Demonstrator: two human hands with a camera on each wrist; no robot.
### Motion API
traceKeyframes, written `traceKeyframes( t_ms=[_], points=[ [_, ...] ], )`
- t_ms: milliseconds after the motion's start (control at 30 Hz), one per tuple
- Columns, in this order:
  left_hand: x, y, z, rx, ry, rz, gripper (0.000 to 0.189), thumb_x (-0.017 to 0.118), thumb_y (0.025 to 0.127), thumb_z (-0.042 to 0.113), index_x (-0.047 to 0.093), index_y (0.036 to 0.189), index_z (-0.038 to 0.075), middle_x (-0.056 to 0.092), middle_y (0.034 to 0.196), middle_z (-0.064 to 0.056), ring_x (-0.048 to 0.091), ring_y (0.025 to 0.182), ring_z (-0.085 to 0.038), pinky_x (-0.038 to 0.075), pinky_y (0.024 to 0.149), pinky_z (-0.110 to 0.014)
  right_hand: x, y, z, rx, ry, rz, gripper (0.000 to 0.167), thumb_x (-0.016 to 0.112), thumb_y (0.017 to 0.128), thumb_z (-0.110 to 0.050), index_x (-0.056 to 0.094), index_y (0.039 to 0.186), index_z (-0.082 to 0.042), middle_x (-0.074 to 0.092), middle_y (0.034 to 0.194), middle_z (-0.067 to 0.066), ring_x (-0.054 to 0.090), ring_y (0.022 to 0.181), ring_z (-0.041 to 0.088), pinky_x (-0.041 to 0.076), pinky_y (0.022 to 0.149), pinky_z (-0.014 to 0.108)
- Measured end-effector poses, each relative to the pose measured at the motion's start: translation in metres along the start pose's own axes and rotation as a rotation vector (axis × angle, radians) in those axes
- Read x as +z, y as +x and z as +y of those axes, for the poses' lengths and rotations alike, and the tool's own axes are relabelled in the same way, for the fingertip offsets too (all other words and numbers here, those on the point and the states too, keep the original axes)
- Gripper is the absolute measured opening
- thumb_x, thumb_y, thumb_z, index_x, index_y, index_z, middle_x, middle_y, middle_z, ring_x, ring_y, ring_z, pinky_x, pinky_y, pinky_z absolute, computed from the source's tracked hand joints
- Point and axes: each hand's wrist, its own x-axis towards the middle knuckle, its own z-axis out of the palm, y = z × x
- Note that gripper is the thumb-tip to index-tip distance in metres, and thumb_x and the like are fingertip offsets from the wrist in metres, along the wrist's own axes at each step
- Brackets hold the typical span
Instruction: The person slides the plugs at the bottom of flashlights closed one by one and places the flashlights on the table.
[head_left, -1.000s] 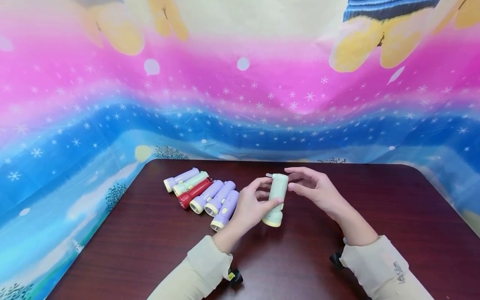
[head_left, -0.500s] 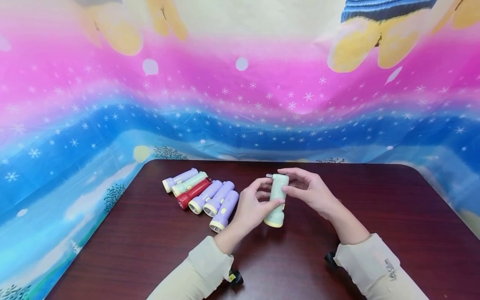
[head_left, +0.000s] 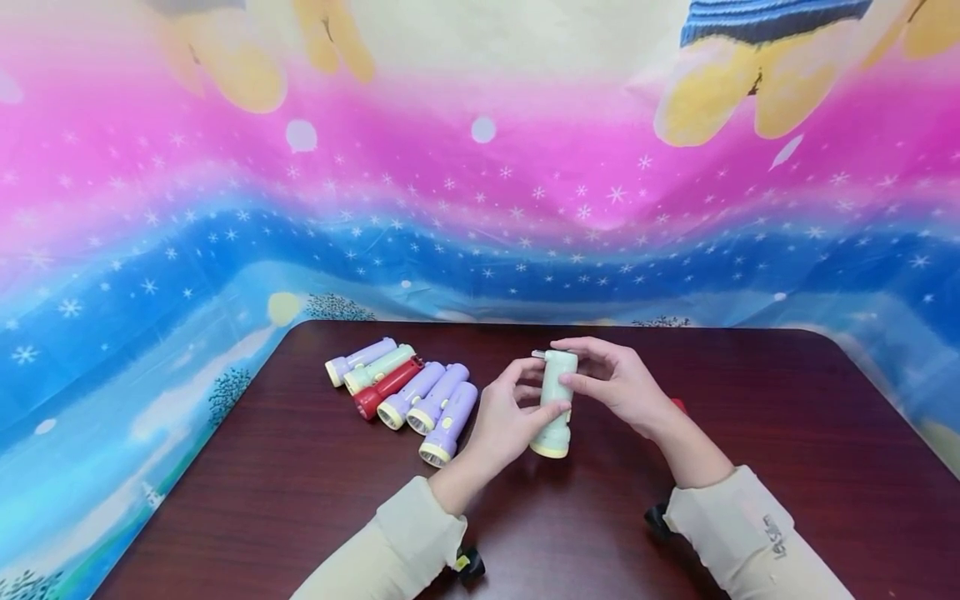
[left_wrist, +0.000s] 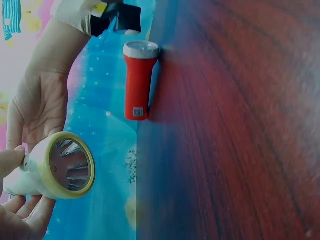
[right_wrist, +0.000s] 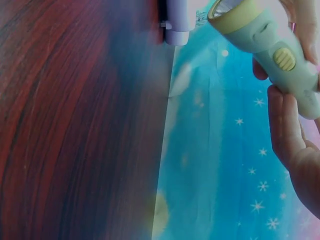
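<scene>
The left hand pinches a pale green flashlight mid-barrel; the right hand pinches its tail end. Six flashlights lie left of the grip.

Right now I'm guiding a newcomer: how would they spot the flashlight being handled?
Above the dark table, find the left hand and right hand. Between them is the pale green flashlight. Unlike the other green flashlight, lying on the table, it's held up.

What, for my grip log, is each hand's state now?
Left hand: holding the pale green and yellow cylindrical flashlight.
Right hand: also holding it, higher up in the head view.
</scene>
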Motion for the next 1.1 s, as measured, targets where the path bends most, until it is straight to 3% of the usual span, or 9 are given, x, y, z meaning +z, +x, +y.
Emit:
traceKeyframes(
  t_ms=[233, 633, 933, 1100],
  points=[
    [-0.0033, -0.0017, -0.0006, -0.009, -0.043, -0.060, 0.054, 0.081, 0.083, 0.013, 0.058, 0.131, 0.013, 0.065, 0.120, -0.010, 0.071, 0.104, -0.024, 0.059, 0.086, -0.030, -0.0027, -0.0004, 0.0033, 0.002, 0.000, -0.016, 0.046, 0.068, 0.094, -0.011, 0.055, 0.136, 0.000, 0.059, 0.132, 0.020, 0.068, 0.105, 0.012, 0.057, 0.089, 0.027],
    [-0.0036, -0.0025, -0.0021, -0.003, -0.057, -0.052, 0.050, 0.083, 0.081, 0.014, 0.058, 0.125, 0.013, 0.066, 0.120, -0.007, 0.072, 0.097, -0.020, 0.060, 0.082, -0.027, -0.0044, 0.0014, 0.0056, 0.005, -0.011, -0.058, 0.044, 0.066, 0.094, -0.009, 0.055, 0.136, 0.000, 0.058, 0.133, 0.021, 0.068, 0.105, 0.010, 0.057, 0.090, 0.028],
    [-0.0008, -0.0039, -0.0032, -0.016, -0.069, -0.045, 0.050, 0.083, 0.080, 0.014, 0.059, 0.124, 0.012, 0.068, 0.115, -0.009, 0.073, 0.096, -0.020, 0.060, 0.082, -0.027, -0.0054, 0.0008, 0.0053, -0.008, 0.005, -0.070, 0.042, 0.067, 0.094, -0.008, 0.056, 0.134, 0.001, 0.064, 0.122, 0.003, 0.069, 0.102, 0.010, 0.057, 0.088, 0.028],
    [0.0001, -0.0039, -0.0038, -0.020, -0.070, -0.045, 0.050, 0.084, 0.080, 0.014, 0.059, 0.124, 0.012, 0.067, 0.114, -0.009, 0.073, 0.096, -0.020, 0.060, 0.081, -0.027, -0.0060, -0.0001, 0.0061, -0.009, -0.006, -0.070, 0.042, 0.066, 0.094, -0.009, 0.056, 0.133, 0.000, 0.063, 0.124, 0.010, 0.068, 0.103, 0.010, 0.057, 0.089, 0.027]
  ],
)
